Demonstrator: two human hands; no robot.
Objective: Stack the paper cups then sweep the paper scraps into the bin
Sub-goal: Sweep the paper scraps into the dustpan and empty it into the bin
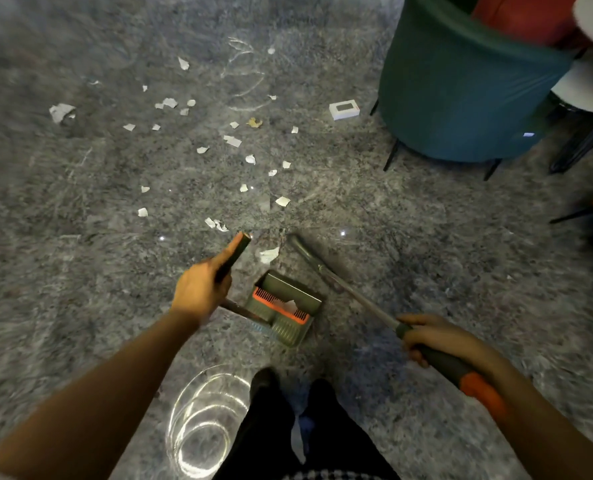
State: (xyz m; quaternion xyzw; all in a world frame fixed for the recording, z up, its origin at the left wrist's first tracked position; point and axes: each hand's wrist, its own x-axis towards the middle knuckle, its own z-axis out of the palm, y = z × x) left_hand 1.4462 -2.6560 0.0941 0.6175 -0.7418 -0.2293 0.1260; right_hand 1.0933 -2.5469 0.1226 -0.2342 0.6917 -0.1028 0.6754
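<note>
Ahead on the grey floor (80, 271), paper scraps (232, 141) lie scattered over open space, bounded at the right by a green armchair (461, 91) and a white box (344, 110). The left hand (199, 289) grips the dustpan (288, 306) handle and the right hand (433, 337) grips the broom (354, 294). One scrap lies in the dustpan.

Left hand (199, 289) grips the dustpan (290, 306) handle, right hand (437, 337) the broom (350, 288) handle, paper scraps (232, 141) ahead on the floor (80, 271)
</note>
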